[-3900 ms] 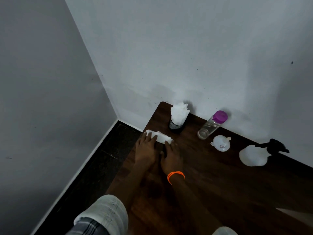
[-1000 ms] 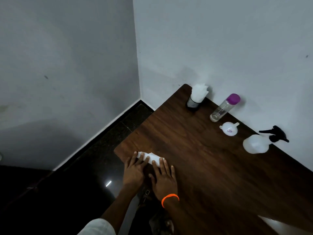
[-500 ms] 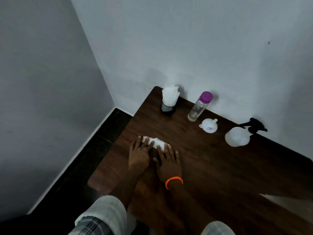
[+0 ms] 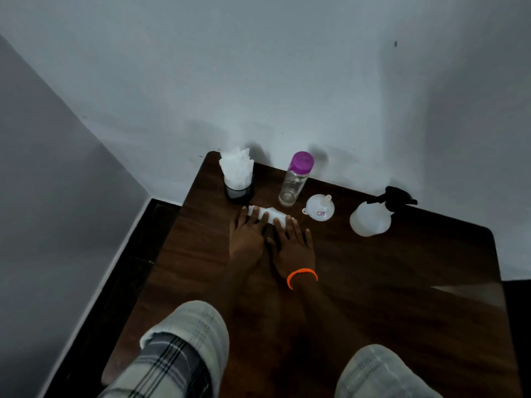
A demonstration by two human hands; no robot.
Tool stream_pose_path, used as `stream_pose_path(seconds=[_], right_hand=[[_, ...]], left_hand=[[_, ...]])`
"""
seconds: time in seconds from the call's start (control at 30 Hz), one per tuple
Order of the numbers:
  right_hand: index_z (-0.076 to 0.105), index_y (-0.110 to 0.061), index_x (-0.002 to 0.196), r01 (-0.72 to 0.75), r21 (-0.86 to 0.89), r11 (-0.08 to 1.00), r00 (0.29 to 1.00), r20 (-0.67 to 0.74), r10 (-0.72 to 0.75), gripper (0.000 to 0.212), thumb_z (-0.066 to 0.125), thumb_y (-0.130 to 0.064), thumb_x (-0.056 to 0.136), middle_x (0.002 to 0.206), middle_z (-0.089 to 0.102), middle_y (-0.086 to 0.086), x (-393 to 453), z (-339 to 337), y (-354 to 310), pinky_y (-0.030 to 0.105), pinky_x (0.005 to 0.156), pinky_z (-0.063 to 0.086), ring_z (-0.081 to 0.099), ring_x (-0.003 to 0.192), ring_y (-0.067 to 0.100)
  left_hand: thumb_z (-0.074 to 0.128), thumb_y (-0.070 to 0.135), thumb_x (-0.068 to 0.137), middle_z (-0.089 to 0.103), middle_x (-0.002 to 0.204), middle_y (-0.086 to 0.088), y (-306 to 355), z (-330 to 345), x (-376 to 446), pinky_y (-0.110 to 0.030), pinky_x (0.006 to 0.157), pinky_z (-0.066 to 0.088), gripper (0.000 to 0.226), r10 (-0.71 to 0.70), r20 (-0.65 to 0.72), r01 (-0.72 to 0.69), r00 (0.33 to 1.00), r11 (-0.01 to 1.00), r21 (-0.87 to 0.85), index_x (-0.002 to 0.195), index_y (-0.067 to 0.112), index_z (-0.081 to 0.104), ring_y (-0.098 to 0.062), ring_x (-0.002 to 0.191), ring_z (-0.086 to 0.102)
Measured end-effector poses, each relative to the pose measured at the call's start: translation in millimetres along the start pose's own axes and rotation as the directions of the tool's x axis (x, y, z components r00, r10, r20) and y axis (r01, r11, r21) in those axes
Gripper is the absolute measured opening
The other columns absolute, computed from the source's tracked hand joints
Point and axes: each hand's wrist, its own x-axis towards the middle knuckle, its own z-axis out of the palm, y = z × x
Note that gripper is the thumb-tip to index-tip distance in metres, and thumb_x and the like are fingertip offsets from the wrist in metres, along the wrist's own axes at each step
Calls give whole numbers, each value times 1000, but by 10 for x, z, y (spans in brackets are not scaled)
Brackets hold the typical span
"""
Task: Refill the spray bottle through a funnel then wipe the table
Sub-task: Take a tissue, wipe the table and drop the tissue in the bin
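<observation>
A dark tabletop (image 4: 402,282) fills the lower frame. Left of centre stands a tissue holder (image 4: 238,179). At centre, a tissue (image 4: 268,216) is pressed flat under the left hand (image 4: 247,239) and right hand (image 4: 293,245), fingers straight. Rightward sit a bottle (image 4: 296,179), funnel (image 4: 319,209) and sprayer (image 4: 372,215). Wiping appears underway; unwiped surface should be swept next.

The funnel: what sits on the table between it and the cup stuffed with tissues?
In the head view, a clear bottle with a purple cap stands between the funnel and the tissue cup.

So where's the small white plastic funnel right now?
In the head view, the small white plastic funnel lies near the wall, between the clear purple-capped bottle and the translucent black-triggered spray bottle.
</observation>
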Motion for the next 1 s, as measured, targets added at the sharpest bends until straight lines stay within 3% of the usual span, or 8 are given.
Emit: stream_pose_path(seconds=[0.27,0.4,0.57,0.73,0.87,1.0], right_hand=[[12,-38,161,-77,-28,997,995,60,78,62,21,-58,104,171,11,5,-321,-135,405,48,126,3,1,158,20],[13,-39,161,-88,2,996,992,90,87,62,25,-58,104,171,7,6,-629,-149,353,47,126,1,0,158,20],[16,-39,161,-61,4,998,993,105,60,62,28,-60,103,171,10,6,-1005,-58,183,47,126,4,4,158,20],[22,-39,160,17,7,1000,993,117,-18,62,30,-60,102,170,15,6,-1430,64,-2,45,125,4,7,158,21],[28,-38,158,75,-6,997,989,126,-74,62,34,-60,101,168,23,7,-1787,161,-127,45,122,4,14,157,22],[33,-37,157,136,-4,991,981,138,-134,62,38,-59,99,166,28,7,-2183,218,-259,47,121,10,21,155,22]], left_hand=[[52,48,92,17,169,-1,321,109,0,-50,122,15,72,126,45,-126,991,992,-11,158,32,30,-29,157,4],[34,59,83,28,166,3,235,223,-263,-51,122,18,75,165,32,-165,986,986,14,153,35,40,-30,156,13],[57,48,89,30,165,8,64,336,-709,-49,121,18,66,132,30,-133,991,991,9,152,39,40,-29,156,14],[54,49,90,24,166,12,-83,411,-1278,-45,122,14,65,50,59,-51,997,999,10,152,42,38,-26,157,10],[41,44,84,35,162,12,-173,484,-1749,-43,117,16,64,0,64,2,998,1000,-26,148,42,46,-27,154,22],[41,41,84,32,163,15,-224,534,-2226,-44,119,16,64,-65,65,68,996,997,-38,148,44,44,-25,155,19]])
